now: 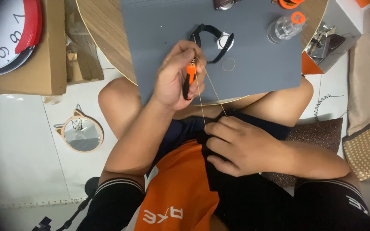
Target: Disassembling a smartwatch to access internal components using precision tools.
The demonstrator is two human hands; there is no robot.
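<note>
The left hand (174,79) is gripping small orange pliers (189,77), and the right hand (240,145) is pinching the low end of a thin gold chain (200,92) above the lap. The chain is stretching between both hands; it looks light, floppy and easy to snap, so its ends are best for holding. A black watch (213,40) and a little ring (228,64) are lying on the grey mat (258,68).

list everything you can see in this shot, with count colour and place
grey mat: 1, grey, on round wooden table
black watch: 1, black strap, mat centre
ring: 1, pale, beside the watch
clear container: 1, clear with orange cap, mat's right
pliers: 1, orange and black handles, in left hand
thin chain: 1, gold, strung between both hands
wall clock: 1, red rim, top left
cat-ear mirror: 1, on floor left
left hand: grips pliers
right hand: pinches chain's lower end
</note>
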